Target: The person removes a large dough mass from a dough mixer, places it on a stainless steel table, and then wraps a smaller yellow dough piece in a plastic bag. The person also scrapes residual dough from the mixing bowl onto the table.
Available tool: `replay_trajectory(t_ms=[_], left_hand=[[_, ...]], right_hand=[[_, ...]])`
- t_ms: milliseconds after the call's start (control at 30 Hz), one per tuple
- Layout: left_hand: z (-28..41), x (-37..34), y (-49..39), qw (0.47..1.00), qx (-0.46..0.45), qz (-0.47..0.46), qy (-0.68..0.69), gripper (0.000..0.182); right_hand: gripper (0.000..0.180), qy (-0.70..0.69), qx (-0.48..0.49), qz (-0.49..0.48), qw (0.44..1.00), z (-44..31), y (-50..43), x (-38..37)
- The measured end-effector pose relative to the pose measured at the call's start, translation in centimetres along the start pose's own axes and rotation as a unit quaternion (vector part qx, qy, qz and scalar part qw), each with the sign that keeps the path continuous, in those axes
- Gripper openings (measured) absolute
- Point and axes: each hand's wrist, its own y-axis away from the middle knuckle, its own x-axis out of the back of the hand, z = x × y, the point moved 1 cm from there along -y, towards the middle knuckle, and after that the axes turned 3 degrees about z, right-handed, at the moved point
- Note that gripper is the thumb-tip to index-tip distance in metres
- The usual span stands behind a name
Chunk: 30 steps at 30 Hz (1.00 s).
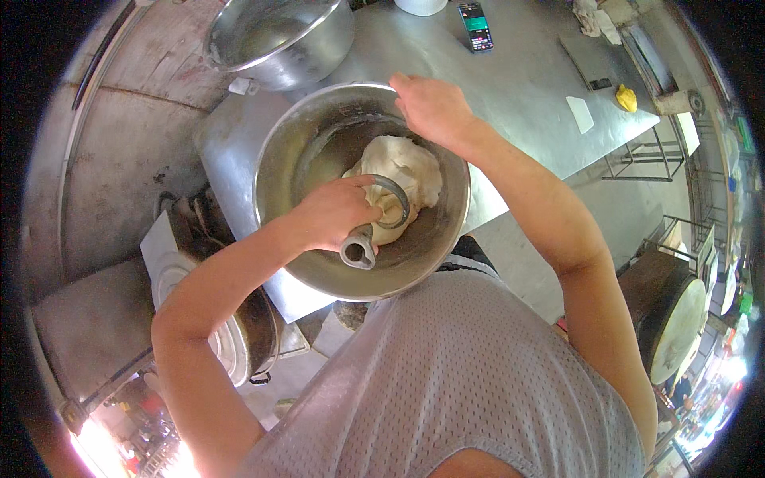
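A large steel mixing bowl (299, 146) stands at the edge of the metal table, close against my body. My right hand (435, 113) grips the far right part of its rim. Inside the bowl lies a lump of pale dough (399, 158), mostly right of centre. My left hand (334, 210) is over the bowl with its fingers around a grey metal dough hook (404, 203). The hook's hollow socket end (358, 250) points towards me, and its curve rests on or in the dough. Exactly how deep the hook sits cannot be told.
Behind the bowl at left is a second steel bowl (323, 45). A phone (476, 27), a white scraper-like sheet (580, 115) and a yellow crumpled item (626, 98) lie on the steel table (520, 83). A large pot (263, 334) stands low at left, and a dark cylindrical vessel (648, 299) at right.
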Motion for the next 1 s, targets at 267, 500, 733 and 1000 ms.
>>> replay_trajectory(t_ms=[267, 500, 733, 1000], left_hand=[[0.1, -2.3, 0.0, 0.933, 0.183, 0.287, 0.118, 0.023], [-2.0, -1.3, 2.8, 0.649, 0.516, 0.409, 0.381, 0.024], [0.3, -0.3, 4.5, 0.505, 0.515, 0.502, 0.477, 0.020], [1.7, -2.8, 6.5, 0.377, 0.505, 0.542, 0.557, 0.019]], right_hand=[[0.020, -0.012, -0.008, -0.027, 1.000, -1.4, -0.4, 0.3], [0.021, -0.011, -0.044, -0.043, 0.998, -1.9, -0.4, 0.7], [0.021, -0.015, -0.054, -0.029, 0.998, -1.0, 0.1, 0.6], [0.018, -0.006, -0.031, -0.028, 0.999, -1.8, 0.3, 0.1]])
